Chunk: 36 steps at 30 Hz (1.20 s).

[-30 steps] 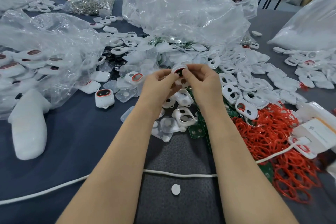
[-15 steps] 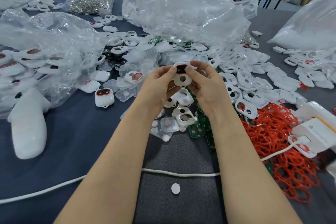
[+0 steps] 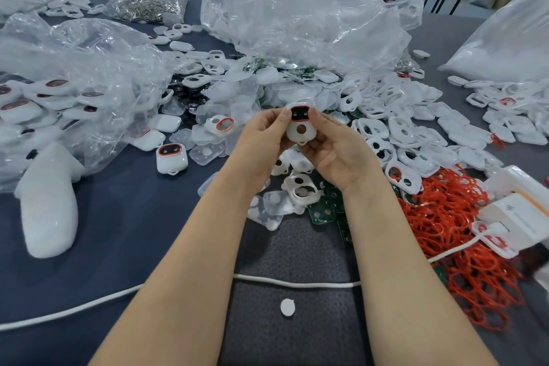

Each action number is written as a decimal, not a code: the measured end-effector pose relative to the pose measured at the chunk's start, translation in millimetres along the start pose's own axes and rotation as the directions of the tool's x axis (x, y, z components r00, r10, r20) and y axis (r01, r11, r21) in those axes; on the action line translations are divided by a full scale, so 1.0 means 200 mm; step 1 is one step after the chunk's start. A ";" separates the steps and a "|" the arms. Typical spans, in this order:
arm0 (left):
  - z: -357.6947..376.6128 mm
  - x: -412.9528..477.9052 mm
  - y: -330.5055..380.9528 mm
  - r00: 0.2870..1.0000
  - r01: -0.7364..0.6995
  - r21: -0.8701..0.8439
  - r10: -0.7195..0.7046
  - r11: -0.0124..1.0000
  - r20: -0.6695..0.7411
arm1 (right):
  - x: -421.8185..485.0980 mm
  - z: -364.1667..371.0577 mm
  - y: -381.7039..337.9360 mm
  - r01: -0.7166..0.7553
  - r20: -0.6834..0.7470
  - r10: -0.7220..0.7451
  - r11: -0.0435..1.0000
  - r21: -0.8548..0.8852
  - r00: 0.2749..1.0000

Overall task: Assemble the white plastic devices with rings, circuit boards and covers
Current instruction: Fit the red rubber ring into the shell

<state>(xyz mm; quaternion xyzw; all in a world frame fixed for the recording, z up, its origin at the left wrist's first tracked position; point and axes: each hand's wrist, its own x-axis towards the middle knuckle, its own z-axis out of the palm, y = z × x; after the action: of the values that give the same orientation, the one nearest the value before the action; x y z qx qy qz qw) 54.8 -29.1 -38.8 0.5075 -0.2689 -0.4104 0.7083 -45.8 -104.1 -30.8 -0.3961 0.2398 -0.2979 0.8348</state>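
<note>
A white plastic device (image 3: 300, 127) with a red ring round its dark window is held upright above the table, its face toward me. My left hand (image 3: 261, 140) grips its left side and my right hand (image 3: 335, 147) grips its right side, fingertips at the top corners. Below the hands lie white front shells (image 3: 301, 189), green circuit boards (image 3: 322, 211) and translucent covers (image 3: 271, 208). A heap of red rings (image 3: 451, 235) lies to the right. One assembled device (image 3: 171, 157) rests on the dark cloth at the left.
Crumpled clear plastic bags (image 3: 297, 24) fill the middle back and left, one holding finished devices (image 3: 44, 98). More white shells (image 3: 416, 134) spread right. A white box (image 3: 517, 211), a white cord (image 3: 297, 284) and a long white foam piece (image 3: 49, 202) lie near the front.
The device has been turned from lying edge-on between my fingertips to facing me upright, and both hands have opened round its sides and drawn slightly toward me.
</note>
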 end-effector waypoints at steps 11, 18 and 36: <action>0.00 -0.03 0.03 0.994 0.008 -0.079 0.001 0.997 0.109 | -0.01 -0.01 0.00 -0.031 0.052 0.030 0.999 0.027 0.998; 0.00 -0.04 0.05 0.999 -0.039 -0.015 0.038 0.999 -0.036 | -0.04 0.00 -0.02 0.181 0.095 -0.167 0.967 -0.179 0.981; -0.06 0.03 0.05 0.901 -0.117 0.115 0.154 0.986 -0.405 | -0.10 0.10 -0.04 0.298 0.259 -0.201 0.201 -0.933 0.945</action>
<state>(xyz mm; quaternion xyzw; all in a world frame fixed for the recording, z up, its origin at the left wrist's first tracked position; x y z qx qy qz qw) 70.5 -27.2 -34.5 0.5933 -0.1657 -0.2313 0.7530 -49.8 -83.4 -9.6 -0.8672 0.2707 -0.2030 0.3653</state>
